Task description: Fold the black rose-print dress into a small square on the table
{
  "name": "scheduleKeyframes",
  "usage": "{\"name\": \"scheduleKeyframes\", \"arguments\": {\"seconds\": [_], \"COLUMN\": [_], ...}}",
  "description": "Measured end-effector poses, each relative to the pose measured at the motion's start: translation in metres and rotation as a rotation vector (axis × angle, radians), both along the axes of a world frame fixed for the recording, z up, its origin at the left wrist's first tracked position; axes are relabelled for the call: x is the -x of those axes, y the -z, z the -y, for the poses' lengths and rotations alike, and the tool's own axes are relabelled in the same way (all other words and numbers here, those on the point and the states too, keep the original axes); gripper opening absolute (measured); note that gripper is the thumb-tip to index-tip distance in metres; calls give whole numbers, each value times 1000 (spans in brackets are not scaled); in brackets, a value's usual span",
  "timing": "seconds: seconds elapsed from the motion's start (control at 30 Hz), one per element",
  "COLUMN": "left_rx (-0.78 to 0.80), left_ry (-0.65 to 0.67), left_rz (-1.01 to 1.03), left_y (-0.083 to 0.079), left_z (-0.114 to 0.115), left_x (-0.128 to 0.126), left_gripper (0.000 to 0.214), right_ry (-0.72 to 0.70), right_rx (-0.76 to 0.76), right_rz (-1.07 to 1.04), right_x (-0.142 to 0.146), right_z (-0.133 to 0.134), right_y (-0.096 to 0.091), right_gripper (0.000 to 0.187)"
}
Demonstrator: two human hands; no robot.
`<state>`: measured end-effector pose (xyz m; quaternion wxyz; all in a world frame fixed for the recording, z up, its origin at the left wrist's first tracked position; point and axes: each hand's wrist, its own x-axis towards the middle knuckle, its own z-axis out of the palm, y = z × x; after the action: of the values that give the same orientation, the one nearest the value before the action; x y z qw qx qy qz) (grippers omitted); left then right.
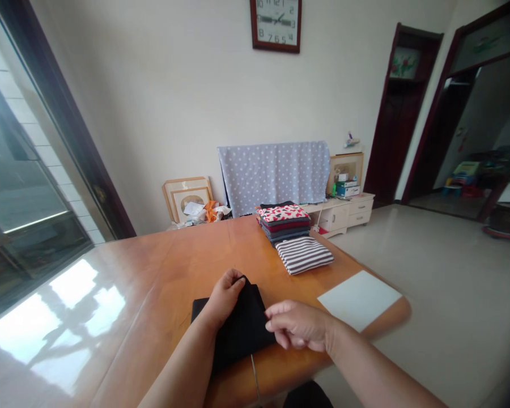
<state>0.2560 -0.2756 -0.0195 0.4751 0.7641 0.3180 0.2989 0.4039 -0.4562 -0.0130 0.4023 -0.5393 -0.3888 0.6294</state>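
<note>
black cloth (238, 326) gripped by left hand (224, 296), right hand (297, 325) at its edge

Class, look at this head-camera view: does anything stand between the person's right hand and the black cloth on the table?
Nothing visible does. The right hand reaches the right edge of the black cloth with no object between them. The left hand lies on the cloth's far side, away from the right hand's approach.
</note>
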Motion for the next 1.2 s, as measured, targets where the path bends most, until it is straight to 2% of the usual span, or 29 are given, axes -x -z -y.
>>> {"name": "scheduleKeyframes", "arguments": {"seconds": [0.07,0.13,0.23,0.33,0.4,0.5,0.6,0.77,0.97,1.1,1.2], "left_rx": [-94,-174,-266,-330,-365,-393,-338,-178,-103,-134,-231], "left_ry": [-42,-64,-62,-43,-40,-37,-48,-123,-204,-265,-371], "left_rz": [-94,-190,-303,-363,-380,-369,-273,59,251,271,178], "left_y": [1,1,0,1,2,4,7,6,-21,-40,-42], "left_z": [0,0,1,2,3,3,1,-1,2,-4,-4], "left_x": [-3,-5,-7,-8,-8,-9,-10,-10,-2,29,65], "left_gripper": [22,18,16,18,19,26,35,40,44,46,42], "right_ry": [-26,-32,4,114,151,135,179,317,432,467,462], "right_rx": [-1,-6,12,43,51,58,37,-112,-341,-485,-600], "right_rz": [38,44,21,-21,-1,104,197,307,410,543,673], "right_x": [0,1,1,3,6,11,12,16,32,35,38], "right_z": [10,19,27,30,31,33,32,27,6,-9,-17], "right_y": [-3,-5,-3,4,9,11,8,-4,-12,-14,-18], "right_gripper": [5,4,14,20,19,18,16,21,27,33,40]}}
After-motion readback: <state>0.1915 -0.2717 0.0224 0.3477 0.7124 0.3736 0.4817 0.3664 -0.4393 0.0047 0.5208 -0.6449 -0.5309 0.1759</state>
